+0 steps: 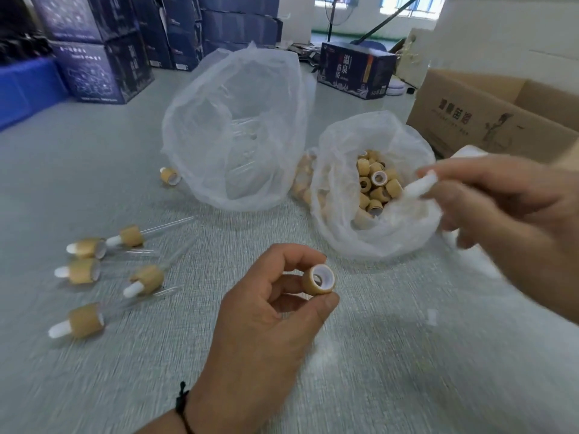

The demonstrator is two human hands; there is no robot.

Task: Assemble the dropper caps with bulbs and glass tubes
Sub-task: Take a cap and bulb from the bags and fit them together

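Now the left hand point(272, 296) pinches a cap point(318, 279) above the desk point(376, 355), its white-lined opening facing the right hand point(501, 198), which grips a white bulb point(419, 184) over the bag of caps point(376, 189). Judging by this, the bulb-fitting step is in hand: next, the bulb must line up with the cap's hole and be pushed through, like the finished droppers point(103, 270) lying to the left.

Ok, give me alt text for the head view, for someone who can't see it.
The left hand pinches a tan dropper cap while the right hand holds a white bulb above a bag of caps. Assembled droppers lie on the table's left.
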